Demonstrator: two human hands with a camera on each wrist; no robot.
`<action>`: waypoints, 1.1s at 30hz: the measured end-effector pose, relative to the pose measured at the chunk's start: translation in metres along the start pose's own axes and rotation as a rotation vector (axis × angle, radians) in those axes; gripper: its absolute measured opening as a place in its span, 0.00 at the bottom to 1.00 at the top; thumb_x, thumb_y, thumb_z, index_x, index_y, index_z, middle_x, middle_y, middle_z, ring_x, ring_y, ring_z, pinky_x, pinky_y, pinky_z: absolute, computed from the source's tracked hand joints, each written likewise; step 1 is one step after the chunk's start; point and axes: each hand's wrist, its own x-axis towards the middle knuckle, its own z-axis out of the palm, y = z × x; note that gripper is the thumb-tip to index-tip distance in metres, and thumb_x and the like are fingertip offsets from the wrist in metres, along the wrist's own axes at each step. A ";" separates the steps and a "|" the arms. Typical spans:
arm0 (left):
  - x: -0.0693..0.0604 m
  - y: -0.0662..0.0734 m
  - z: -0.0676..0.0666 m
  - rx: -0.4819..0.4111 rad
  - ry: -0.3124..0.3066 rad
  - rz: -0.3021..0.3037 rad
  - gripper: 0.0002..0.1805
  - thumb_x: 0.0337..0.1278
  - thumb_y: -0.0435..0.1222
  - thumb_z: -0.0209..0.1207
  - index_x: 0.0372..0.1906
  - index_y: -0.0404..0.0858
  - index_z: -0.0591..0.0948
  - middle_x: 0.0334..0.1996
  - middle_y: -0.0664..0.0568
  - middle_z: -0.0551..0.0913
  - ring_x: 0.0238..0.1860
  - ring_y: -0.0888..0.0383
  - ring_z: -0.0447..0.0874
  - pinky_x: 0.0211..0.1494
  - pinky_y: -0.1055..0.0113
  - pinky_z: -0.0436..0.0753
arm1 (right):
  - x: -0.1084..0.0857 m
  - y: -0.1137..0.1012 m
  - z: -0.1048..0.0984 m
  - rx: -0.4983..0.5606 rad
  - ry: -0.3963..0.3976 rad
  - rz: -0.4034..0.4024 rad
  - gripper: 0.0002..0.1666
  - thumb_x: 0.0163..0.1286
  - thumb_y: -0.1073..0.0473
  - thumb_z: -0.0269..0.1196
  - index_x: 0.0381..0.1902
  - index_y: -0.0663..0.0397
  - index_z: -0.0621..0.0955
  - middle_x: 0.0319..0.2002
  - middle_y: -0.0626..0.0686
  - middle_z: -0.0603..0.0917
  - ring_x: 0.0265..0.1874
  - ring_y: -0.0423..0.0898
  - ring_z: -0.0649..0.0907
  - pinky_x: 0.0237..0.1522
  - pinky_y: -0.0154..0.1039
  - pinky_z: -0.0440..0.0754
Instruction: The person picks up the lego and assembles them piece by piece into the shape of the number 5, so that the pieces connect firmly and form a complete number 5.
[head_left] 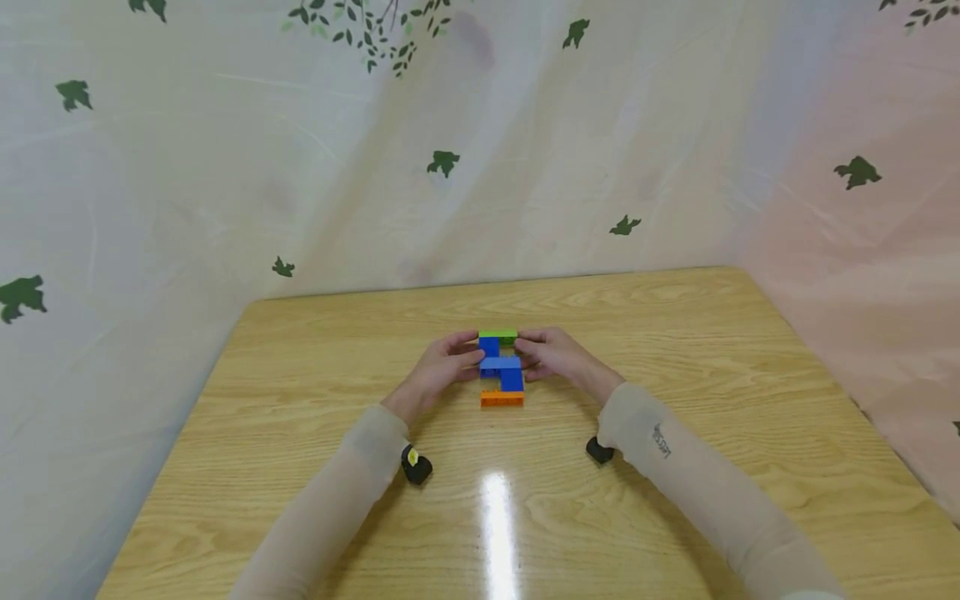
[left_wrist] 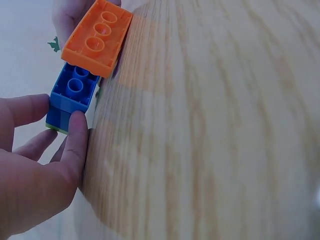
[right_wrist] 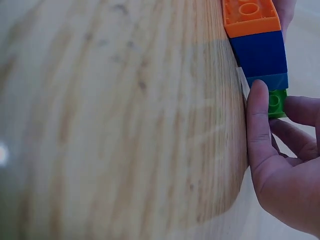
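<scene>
A zigzag stack of joined toy building bricks lies lengthwise between my hands. It has a green brick [head_left: 498,334] at its far end, a dark blue brick [head_left: 489,347], a lighter blue brick [head_left: 500,363], another dark blue brick [head_left: 512,380], and an orange brick [head_left: 502,400] at the near end. My left hand [head_left: 446,365] holds the stack's left side by the blue bricks. On the other side, my right hand [head_left: 557,353] holds it near the green and lighter blue bricks. The orange brick's hollow underside [left_wrist: 98,37] faces me. Whether the stack touches the tabletop, I cannot tell.
The bricks and hands are over a wooden table [head_left: 300,375]. Pale cloth [head_left: 495,225] with dark leaf-like prints stands behind it and at both sides. Small black devices [head_left: 417,468] sit at both wrists. Light glares on the table's front.
</scene>
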 end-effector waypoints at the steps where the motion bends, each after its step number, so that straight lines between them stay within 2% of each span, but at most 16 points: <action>1: 0.000 0.000 0.000 0.001 0.001 0.000 0.29 0.71 0.33 0.60 0.73 0.37 0.69 0.67 0.40 0.74 0.62 0.46 0.79 0.60 0.56 0.81 | 0.000 0.000 0.000 -0.004 0.002 0.001 0.32 0.82 0.55 0.53 0.77 0.60 0.63 0.63 0.63 0.77 0.47 0.50 0.84 0.45 0.42 0.87; 11: 0.003 -0.002 0.002 0.028 0.025 0.008 0.26 0.71 0.31 0.59 0.72 0.38 0.72 0.66 0.40 0.75 0.62 0.46 0.78 0.60 0.57 0.82 | -0.003 -0.002 0.001 -0.017 0.019 0.004 0.29 0.82 0.53 0.53 0.75 0.58 0.67 0.62 0.61 0.78 0.45 0.48 0.84 0.43 0.41 0.87; 25: -0.001 -0.006 -0.005 0.020 0.025 0.027 0.27 0.72 0.31 0.59 0.72 0.38 0.71 0.66 0.40 0.74 0.62 0.45 0.78 0.60 0.57 0.81 | 0.001 0.000 0.007 -0.044 0.029 -0.014 0.30 0.82 0.53 0.54 0.76 0.58 0.67 0.60 0.61 0.80 0.45 0.49 0.85 0.44 0.42 0.87; 33: 0.000 -0.003 -0.002 0.007 0.015 0.015 0.28 0.71 0.31 0.59 0.73 0.38 0.70 0.67 0.38 0.72 0.61 0.45 0.79 0.59 0.57 0.82 | 0.002 0.001 0.002 -0.052 0.026 -0.016 0.30 0.82 0.53 0.53 0.77 0.56 0.66 0.62 0.61 0.78 0.45 0.49 0.84 0.43 0.43 0.88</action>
